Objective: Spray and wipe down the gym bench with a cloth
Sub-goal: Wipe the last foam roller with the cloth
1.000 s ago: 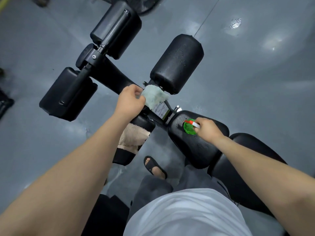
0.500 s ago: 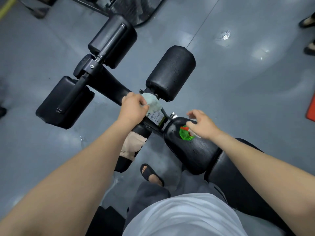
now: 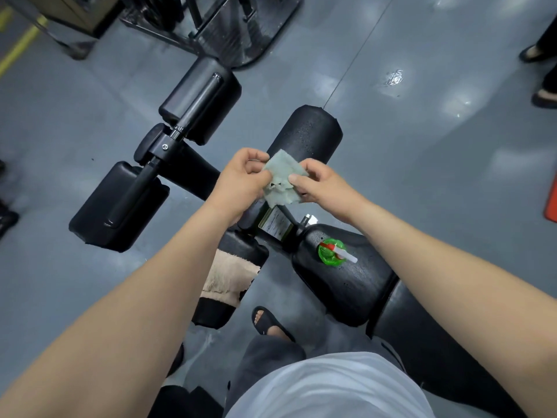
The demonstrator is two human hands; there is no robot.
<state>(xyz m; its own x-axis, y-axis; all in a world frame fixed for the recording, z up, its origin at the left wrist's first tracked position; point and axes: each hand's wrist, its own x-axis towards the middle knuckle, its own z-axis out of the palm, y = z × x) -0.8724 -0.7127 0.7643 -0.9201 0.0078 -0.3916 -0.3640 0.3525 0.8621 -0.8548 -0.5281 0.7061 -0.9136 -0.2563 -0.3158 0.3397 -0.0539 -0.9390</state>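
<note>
Both hands hold a pale green cloth [image 3: 281,179] above the black gym bench [image 3: 352,285]. My left hand [image 3: 241,184] grips its left edge, and my right hand [image 3: 319,184] pinches its right side with thumb on top. The cloth hangs spread between them, over the bench's frame and a label plate [image 3: 275,226]. A green spray bottle [image 3: 331,251] with a red and white nozzle stands alone on the wet seat pad, below my right hand. A black foam roller [image 3: 310,131] beaded with droplets lies just beyond the cloth.
Further black roller pads [image 3: 202,99] [image 3: 117,206] sit on a crossbar to the left. A beige towel [image 3: 227,277] wraps a lower roller. My sandalled foot [image 3: 268,324] stands on the grey floor. Other machines stand at the top, and another person's feet [image 3: 542,96] at the right edge.
My right hand let go of the spray bottle, left it standing on the seat pad and moved up to take the cloth. My left hand lifted the cloth off the frame.
</note>
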